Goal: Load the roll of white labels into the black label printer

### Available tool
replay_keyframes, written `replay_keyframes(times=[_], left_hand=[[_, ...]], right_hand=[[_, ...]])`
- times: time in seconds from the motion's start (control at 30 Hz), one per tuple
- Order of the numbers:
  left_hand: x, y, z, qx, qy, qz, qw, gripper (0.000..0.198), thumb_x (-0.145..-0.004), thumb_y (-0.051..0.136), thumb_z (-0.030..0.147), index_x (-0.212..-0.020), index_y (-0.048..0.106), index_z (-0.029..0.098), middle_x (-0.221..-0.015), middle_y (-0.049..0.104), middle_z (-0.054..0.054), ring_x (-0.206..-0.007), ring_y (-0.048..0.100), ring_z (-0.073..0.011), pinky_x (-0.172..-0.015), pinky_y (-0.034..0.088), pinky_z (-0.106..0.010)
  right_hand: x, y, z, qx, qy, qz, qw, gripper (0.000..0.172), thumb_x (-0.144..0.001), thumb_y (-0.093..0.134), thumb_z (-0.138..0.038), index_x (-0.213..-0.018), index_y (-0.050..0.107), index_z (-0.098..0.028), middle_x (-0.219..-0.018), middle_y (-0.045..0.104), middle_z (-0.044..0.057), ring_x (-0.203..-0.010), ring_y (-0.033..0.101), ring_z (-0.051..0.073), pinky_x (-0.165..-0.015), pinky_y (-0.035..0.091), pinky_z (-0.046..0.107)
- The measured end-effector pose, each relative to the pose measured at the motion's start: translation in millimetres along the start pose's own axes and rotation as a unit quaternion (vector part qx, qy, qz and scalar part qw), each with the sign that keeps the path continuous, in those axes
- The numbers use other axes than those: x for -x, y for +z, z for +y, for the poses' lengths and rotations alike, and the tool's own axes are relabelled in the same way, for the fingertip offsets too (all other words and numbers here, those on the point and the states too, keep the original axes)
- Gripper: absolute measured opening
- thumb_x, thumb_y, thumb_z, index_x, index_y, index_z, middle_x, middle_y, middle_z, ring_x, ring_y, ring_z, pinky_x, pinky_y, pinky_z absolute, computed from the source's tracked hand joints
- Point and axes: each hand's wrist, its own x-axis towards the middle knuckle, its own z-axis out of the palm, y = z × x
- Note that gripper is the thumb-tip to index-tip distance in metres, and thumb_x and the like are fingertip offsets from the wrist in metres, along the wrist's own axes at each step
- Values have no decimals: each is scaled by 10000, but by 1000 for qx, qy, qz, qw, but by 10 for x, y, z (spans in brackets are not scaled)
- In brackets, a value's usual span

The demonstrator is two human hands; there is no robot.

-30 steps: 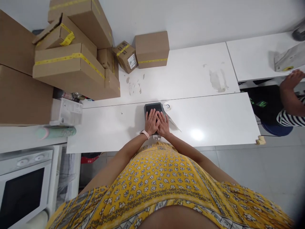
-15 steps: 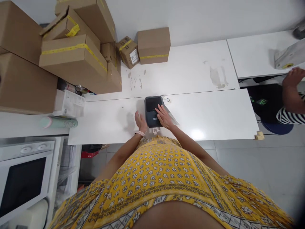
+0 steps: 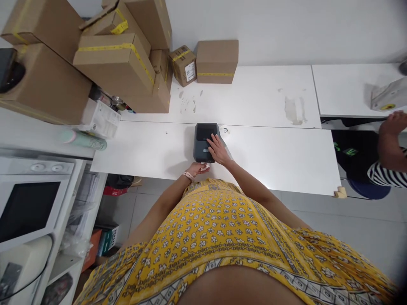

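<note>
A dark grey label printer point(image 3: 200, 146) sits on the white table point(image 3: 152, 144) in front of me. My right hand point(image 3: 218, 151) lies flat over its right side, fingers spread on the lid. At the printer's front edge, my left hand point(image 3: 196, 168) pinches a small white paper label point(image 3: 205, 167) that sticks out there. A pink band is on my left wrist. Part of a light sheet point(image 3: 227, 149) shows along the printer's right side, partly hidden by my right hand.
Cardboard boxes point(image 3: 114, 63) are stacked at the back left, with a closed box point(image 3: 217, 63) by the wall. A green bottle point(image 3: 85, 140) lies on the left above a white microwave point(image 3: 28, 199). Another person's hand point(image 3: 394, 122) is at the far right.
My left hand has moved from beside the printer's left side to its front edge and closed on the paper there. My right hand stays on the printer. The camera view has shifted.
</note>
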Motion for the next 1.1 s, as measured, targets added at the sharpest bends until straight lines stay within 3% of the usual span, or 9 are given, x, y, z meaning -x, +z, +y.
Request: replay_keyframes(times=[0.27,0.43,0.57,0.67,0.8,0.93,1.1], left_hand=[[121,3,15,-42,24,6,999,206,-730,814,213,-761,633,120,-782,703,-82,-801,708,-194,-889,544,-368],[196,-245,89,-183,-4,-18,983,273,-694,819,329,-809,662,137,-856,733,-114,-853,709,-239,-868,519,-385],[192,-602,170,-186,9,73,980,343,-748,736,349,-1015,651,152,-1099,712,-152,-882,701,-209,-834,504,-342],[147,-712,296,-158,64,150,974,383,-803,657,317,-1149,608,162,-1258,644,-168,-990,671,-192,-842,493,-315],[71,-519,526,-120,135,158,971,406,-859,561,325,-1240,579,189,-1348,586,-143,-1123,616,-184,-868,486,-300],[40,-239,675,-119,166,127,971,344,-931,449,393,-1130,628,177,-1282,629,-113,-1134,603,-189,-846,493,-280],[106,-143,796,-139,179,148,963,410,-950,412,484,-1046,664,175,-1195,677,-90,-1149,591,-213,-898,472,-308]], right_hand=[[13,29,-68,-10,13,18,1000,552,-973,382,-421,-1468,410,-178,-1627,211,67,-1521,75,251,-1215,214,539],[10,213,-113,-61,89,89,990,657,-917,473,-473,-1487,347,-173,-1629,167,126,-1506,125,311,-1167,261,575],[50,354,-148,-90,174,131,972,815,-873,516,-523,-1528,220,-137,-1621,122,194,-1480,178,362,-1121,314,583],[68,398,-213,-93,185,146,967,781,-890,474,-523,-1528,219,-151,-1610,176,188,-1462,228,363,-1115,319,583],[77,366,-275,-78,192,150,967,721,-901,444,-542,-1498,310,-160,-1616,171,174,-1452,251,369,-1114,322,576],[132,263,-246,-85,193,109,971,738,-936,371,-573,-1524,261,-140,-1608,213,174,-1464,256,317,-1129,330,529],[137,51,-256,-173,223,103,954,730,-975,231,-612,-1535,259,-143,-1581,313,139,-1456,303,255,-1158,325,472]])
